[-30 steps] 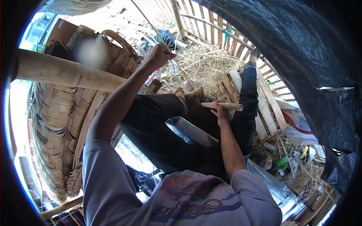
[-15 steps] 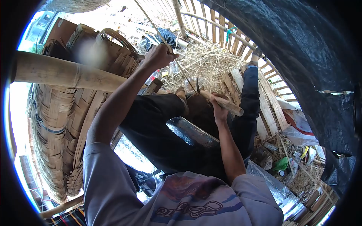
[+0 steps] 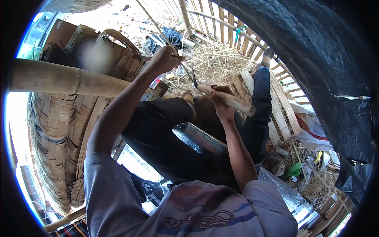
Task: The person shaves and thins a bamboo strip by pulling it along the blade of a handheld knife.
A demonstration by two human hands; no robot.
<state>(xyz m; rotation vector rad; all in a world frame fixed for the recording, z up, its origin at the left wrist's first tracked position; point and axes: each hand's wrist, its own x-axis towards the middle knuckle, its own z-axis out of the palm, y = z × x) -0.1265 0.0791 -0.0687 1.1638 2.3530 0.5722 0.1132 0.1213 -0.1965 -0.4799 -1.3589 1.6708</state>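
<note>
My left hand [image 3: 165, 60] is closed around a long thin bamboo strip [image 3: 152, 19], which slants from the top of the view down past my fist toward my knees. In my right hand [image 3: 222, 106] is a knife [image 3: 239, 103] with a thick pale wooden handle, its butt end pointing right. Its short dark blade sticks up beside the strip's lower part, just below my left hand. Whether the edge touches the strip I cannot tell. My right fingers wrap the handle near the blade end, and part of them is hidden behind it.
A thick bamboo pole [image 3: 47, 77] crosses at left above rolled woven bamboo matting [image 3: 51, 146]. Straw [image 3: 215, 59] covers the ground ahead, beside a slatted bamboo fence [image 3: 231, 31]. Black plastic sheeting [image 3: 308, 47] hangs at right. Litter lies at lower right.
The knife in my right hand has moved left and slightly up along the strip, toward my left hand. My left hand keeps its hold and has barely moved.
</note>
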